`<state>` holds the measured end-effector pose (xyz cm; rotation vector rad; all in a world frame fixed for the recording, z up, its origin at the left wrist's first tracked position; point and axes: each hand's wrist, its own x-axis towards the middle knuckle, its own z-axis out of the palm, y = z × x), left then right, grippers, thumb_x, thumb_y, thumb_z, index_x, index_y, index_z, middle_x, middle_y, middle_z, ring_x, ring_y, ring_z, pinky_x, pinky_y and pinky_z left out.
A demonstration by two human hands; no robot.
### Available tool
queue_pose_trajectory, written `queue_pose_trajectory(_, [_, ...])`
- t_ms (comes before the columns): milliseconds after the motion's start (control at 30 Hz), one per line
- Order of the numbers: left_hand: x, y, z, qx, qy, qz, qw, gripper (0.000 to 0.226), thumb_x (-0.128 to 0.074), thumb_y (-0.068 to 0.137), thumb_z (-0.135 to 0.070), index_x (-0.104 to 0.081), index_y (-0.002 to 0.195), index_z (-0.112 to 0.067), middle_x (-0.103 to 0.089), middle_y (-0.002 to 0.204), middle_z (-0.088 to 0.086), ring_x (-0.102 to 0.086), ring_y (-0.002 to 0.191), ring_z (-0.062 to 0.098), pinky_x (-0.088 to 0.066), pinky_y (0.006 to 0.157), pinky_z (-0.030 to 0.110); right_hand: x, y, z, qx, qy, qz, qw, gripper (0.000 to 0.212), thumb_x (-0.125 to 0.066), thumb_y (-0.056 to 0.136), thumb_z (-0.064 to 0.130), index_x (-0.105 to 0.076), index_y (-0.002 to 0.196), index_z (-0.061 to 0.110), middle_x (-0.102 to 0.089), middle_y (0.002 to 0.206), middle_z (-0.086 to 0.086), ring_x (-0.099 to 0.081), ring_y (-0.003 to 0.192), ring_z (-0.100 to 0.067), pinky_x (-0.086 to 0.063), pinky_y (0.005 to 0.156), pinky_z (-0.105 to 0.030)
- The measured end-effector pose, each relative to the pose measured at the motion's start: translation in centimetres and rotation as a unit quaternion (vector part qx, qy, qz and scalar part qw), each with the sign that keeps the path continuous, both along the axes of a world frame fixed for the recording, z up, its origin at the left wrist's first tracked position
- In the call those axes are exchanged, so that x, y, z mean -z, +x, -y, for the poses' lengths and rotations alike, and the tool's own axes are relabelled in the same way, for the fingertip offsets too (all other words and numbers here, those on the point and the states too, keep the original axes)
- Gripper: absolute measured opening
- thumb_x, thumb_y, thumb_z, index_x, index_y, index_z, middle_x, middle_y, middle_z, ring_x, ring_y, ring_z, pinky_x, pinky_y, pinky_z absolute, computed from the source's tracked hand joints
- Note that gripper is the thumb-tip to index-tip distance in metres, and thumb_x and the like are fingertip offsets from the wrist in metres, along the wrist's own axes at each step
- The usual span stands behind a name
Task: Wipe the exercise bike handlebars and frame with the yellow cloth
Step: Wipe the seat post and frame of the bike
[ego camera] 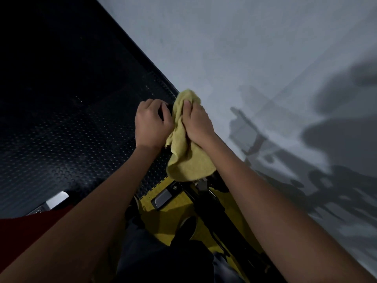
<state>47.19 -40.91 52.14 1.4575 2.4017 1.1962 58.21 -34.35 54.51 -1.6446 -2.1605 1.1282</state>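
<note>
Hands meet at frame centre in the head view: the left hand (152, 124) curls round a dark handlebar (167, 111), and the right hand (199, 124) grips the yellow cloth (188, 160) bunched against it. Soft, light and floppy, the cloth handles best bunched in the palm.

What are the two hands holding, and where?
Right hand grips the yellow cloth near its top. Left hand curls round a dark handlebar part.
</note>
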Motion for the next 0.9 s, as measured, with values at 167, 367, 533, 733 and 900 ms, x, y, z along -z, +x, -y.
queue_pose_trajectory(167, [0.1,0.0,0.1,0.003,0.000,0.006,1.000,0.025,-0.045,0.096,-0.016,-0.067,0.091,-0.006,-0.062,0.084,0.007,-0.053,0.081,0.020,-0.042,0.069,0.028,-0.3,3.8,3.8,-0.066,0.002,0.050,0.997,0.065,-0.021,0.107,0.049,-0.013,0.158,0.010,-0.037,0.153,-0.015,-0.048,0.131,-0.030,-0.042,0.099,-0.039])
queue_pose_trajectory(367, [0.1,0.0,0.0,-0.004,-0.005,0.000,1.000,0.025,-0.045,0.096,-0.016,-0.067,0.092,-0.005,-0.063,0.085,0.006,-0.052,0.082,0.019,-0.042,0.070,0.027,-1.0,9.2,8.4,-0.136,0.109,0.057,0.983,0.043,-0.025,0.107,0.044,-0.034,0.141,0.020,-0.056,0.116,0.001,-0.056,0.086,-0.009,-0.044,0.066,-0.023])
queue_pose_trajectory(533, [0.0,0.0,-0.1,-0.002,-0.011,0.005,1.000,0.025,-0.045,0.096,-0.016,-0.068,0.093,-0.006,-0.063,0.084,0.006,-0.053,0.082,0.019,-0.041,0.069,0.026,0.5,2.7,2.7,-0.048,0.049,0.037,0.997,0.055,-0.022,0.107,0.047,-0.036,0.141,0.007,-0.053,0.131,-0.014,-0.059,0.102,-0.026,-0.045,0.080,-0.034])
queue_pose_trajectory(733, [0.0,-0.2,0.0,0.001,-0.001,0.004,1.000,0.025,-0.045,0.095,-0.015,-0.065,0.085,-0.006,-0.062,0.079,0.007,-0.052,0.076,0.020,-0.043,0.066,0.032,1.0,1.2,0.4,-0.006,-0.027,-0.005,1.000,0.073,-0.020,0.103,0.061,-0.029,0.153,0.008,-0.042,0.152,-0.012,-0.041,0.139,-0.030,-0.036,0.112,-0.045])
queue_pose_trajectory(900, [0.2,-0.2,0.1,-0.003,-0.002,0.006,1.000,0.024,-0.045,0.096,-0.016,-0.067,0.092,-0.007,-0.063,0.084,0.005,-0.052,0.081,0.018,-0.037,0.069,0.022,-0.1,7.3,6.3,-0.124,0.056,0.063,0.989,0.069,-0.021,0.102,0.059,-0.020,0.155,0.014,-0.051,0.141,-0.009,-0.060,0.114,-0.023,-0.054,0.090,-0.043])
